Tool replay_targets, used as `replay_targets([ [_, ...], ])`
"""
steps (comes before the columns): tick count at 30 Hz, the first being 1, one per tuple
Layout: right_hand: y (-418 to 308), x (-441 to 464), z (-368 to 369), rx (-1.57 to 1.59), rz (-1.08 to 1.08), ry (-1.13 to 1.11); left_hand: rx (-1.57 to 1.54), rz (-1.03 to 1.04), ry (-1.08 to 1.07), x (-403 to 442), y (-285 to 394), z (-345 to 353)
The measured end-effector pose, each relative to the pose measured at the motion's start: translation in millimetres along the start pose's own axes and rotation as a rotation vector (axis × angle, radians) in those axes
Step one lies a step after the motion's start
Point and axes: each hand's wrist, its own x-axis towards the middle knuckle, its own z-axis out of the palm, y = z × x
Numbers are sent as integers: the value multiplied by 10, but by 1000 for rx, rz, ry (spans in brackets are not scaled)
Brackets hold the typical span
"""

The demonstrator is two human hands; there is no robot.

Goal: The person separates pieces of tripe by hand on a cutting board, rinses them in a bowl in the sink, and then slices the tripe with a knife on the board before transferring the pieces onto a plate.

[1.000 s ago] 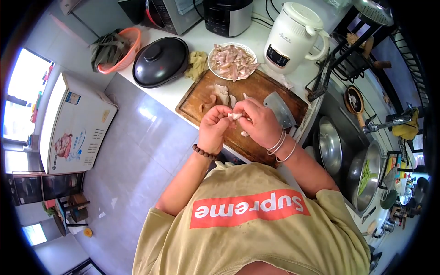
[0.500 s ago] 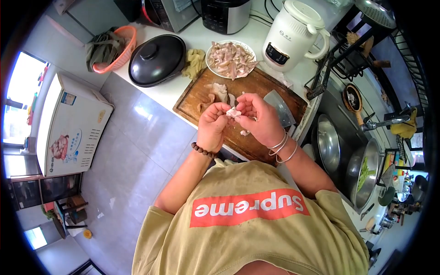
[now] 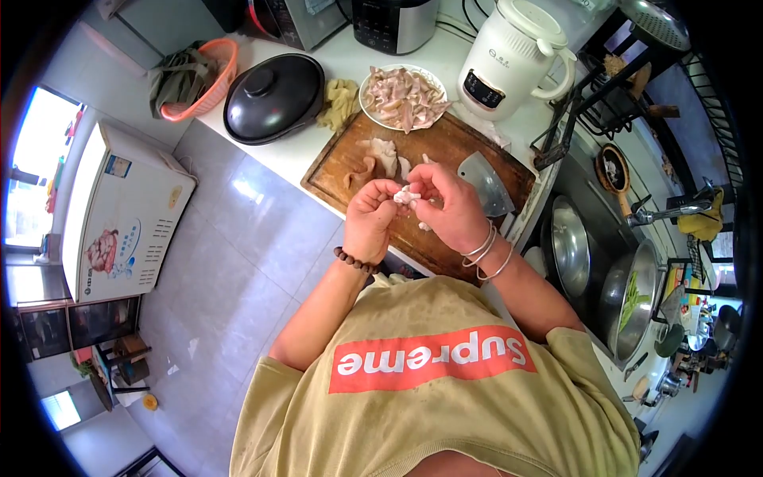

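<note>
Between both hands, a small pale piece of meat or fat point(image 3: 406, 195) is pinched above the cutting board. My left hand point(image 3: 370, 219), with a beaded bracelet at the wrist, grips one side of it with thumb and fingertips. The other side is in the closed fingertips of my right hand point(image 3: 455, 208), which wears light bangles. Below lies the wooden cutting board point(image 3: 330, 171), bearing pale and brownish meat pieces point(image 3: 362, 172). A cleaver point(image 3: 486, 184) rests flat on the board, just beyond my right hand, its handle out of sight. One small scrap point(image 3: 424, 226) lies near my right hand.
A white plate heaped with sliced meat point(image 3: 405, 97) stands behind the board. Around it are a yellow cloth point(image 3: 339, 103), a black lidded pot point(image 3: 273, 99) and a white electric kettle point(image 3: 509, 67). To the right, the sink holds metal bowls point(image 3: 571, 246).
Both hands keep hold of the pale piece, with slight shifts of the fingers. My right fingers have drawn in a little. The view has tilted slightly.
</note>
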Motion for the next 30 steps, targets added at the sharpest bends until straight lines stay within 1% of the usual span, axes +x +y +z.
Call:
replay_targets([
  [6,41,-9,7,-11,1,-13,0,-9,-9,6,-42,-53],
  [11,87,1,-1,-18,28,9,-41,-48,-10,11,-7,38],
  [14,99,-4,-14,-43,56,-21,-34,-64,5,40,-79,12],
  [17,87,-18,-14,-84,22,-52,-51,-83,-21,68,-114,-44],
  [22,133,-24,13,11,32,-19,-12,-93,26,73,-75,18],
  [30,183,-20,22,50,89,-18,-1,-108,56,83,-64,31],
])
